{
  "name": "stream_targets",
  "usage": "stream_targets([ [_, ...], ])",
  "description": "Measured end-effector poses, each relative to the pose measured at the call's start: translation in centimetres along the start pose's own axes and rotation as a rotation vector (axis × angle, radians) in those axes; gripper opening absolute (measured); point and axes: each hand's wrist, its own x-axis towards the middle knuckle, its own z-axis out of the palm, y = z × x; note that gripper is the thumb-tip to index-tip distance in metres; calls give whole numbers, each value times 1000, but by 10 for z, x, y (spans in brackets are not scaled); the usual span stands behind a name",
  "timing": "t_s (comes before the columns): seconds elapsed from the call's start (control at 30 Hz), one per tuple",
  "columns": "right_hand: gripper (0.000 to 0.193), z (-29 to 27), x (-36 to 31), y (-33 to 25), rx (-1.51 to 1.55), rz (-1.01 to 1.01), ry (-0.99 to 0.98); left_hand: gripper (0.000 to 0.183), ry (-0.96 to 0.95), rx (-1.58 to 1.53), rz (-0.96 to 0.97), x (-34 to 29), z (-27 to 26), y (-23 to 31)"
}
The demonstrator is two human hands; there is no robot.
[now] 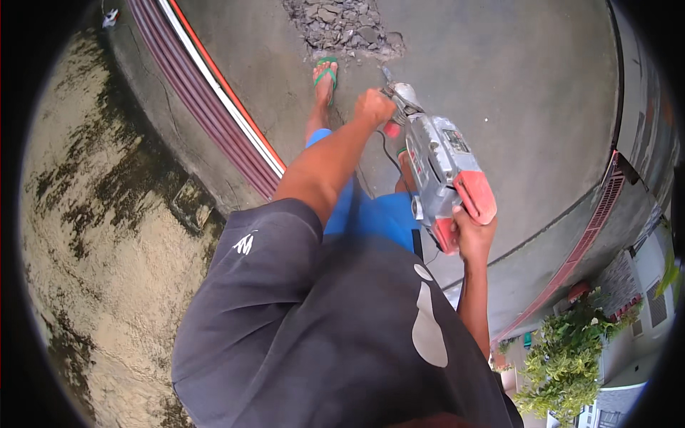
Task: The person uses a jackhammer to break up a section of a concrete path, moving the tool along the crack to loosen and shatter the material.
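I hold a worn grey-and-red demolition hammer (pixel 437 153) across the front of my body, its front end pointing away from me. My left hand (pixel 374 108) is closed round the side handle near the front. At the back, my right hand (pixel 472 232) wraps the red rear handle; some of its fingers are hidden. A chisel bit (pixel 387 73) sticks out of the nose near the close edge of a patch of broken concrete (pixel 346 28). Whether the tip touches the floor I cannot tell. A dark cord (pixel 389 151) hangs beside the tool.
My foot in a green flip-flop (pixel 325 80) stands just short of the rubble. Along the left run several maroon pipes (pixel 203 107), a white pipe (pixel 221 93) and an orange one (pixel 232 89), beside a stained wall (pixel 128 235). A red grating (pixel 571 264) and plants (pixel 564 357) lie at right.
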Motion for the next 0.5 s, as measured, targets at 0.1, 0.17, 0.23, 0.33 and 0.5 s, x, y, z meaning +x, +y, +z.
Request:
stream_targets([
  [0.1, 15, -11, 35, -45, -72, -10, -5, 44, 118, 31, -54, 13, 7, 10],
  [0.17, 13, -18, 59, -83, -100, 9, -21, 48, 131, -16, -90, 12, 6, 39],
  [0.23, 14, -32, 92, -112, -196, 43, -111, 52, 174, -71, -139, 20, -2, 57],
  [0.33, 18, -35, 132, -146, -243, -56, -182, 48, 234, -169, -47, 42, -5, 57],
  [0.5, 27, -12, 138, -180, -172, -89, -170, 46, 208, -221, -148, 54, -16, 66],
])
